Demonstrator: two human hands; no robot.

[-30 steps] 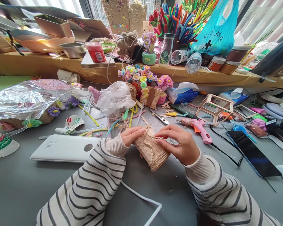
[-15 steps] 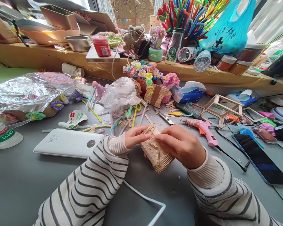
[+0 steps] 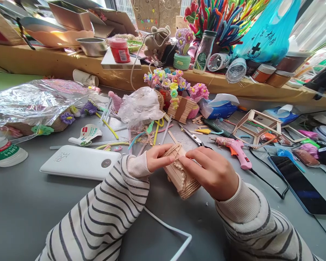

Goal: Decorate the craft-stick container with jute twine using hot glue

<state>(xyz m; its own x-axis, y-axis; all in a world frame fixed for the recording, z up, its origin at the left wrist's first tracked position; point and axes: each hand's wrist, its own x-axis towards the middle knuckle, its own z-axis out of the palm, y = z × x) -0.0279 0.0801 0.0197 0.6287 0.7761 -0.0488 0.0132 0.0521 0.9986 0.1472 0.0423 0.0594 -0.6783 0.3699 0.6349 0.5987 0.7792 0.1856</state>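
A small box of wooden craft sticks point(image 3: 182, 177), wound with jute twine at its near end, lies tilted on the grey table in front of me. My left hand point(image 3: 157, 160) grips its far left edge, fingers curled over the twine there. My right hand point(image 3: 210, 173) rests on the box's right side, fingertips pinching a strand of twine against the top face. A looping twine trim runs down the box between the two hands. Both sleeves are white with dark stripes.
A white power bank point(image 3: 81, 162) lies to the left, its white cable point(image 3: 168, 229) trailing under my arms. A pink glue gun point(image 3: 235, 150), scissors point(image 3: 191, 135) and a dark phone point(image 3: 301, 183) sit to the right. Pipe-cleaner flowers point(image 3: 171, 85), a plastic bag point(image 3: 141, 106) and a wooden stick frame point(image 3: 256, 125) crowd the far side.
Both hands have closed in on the far end of the box. The right fingertips slid left onto the twine. The view shifted slightly, and the box moved a little to the right.
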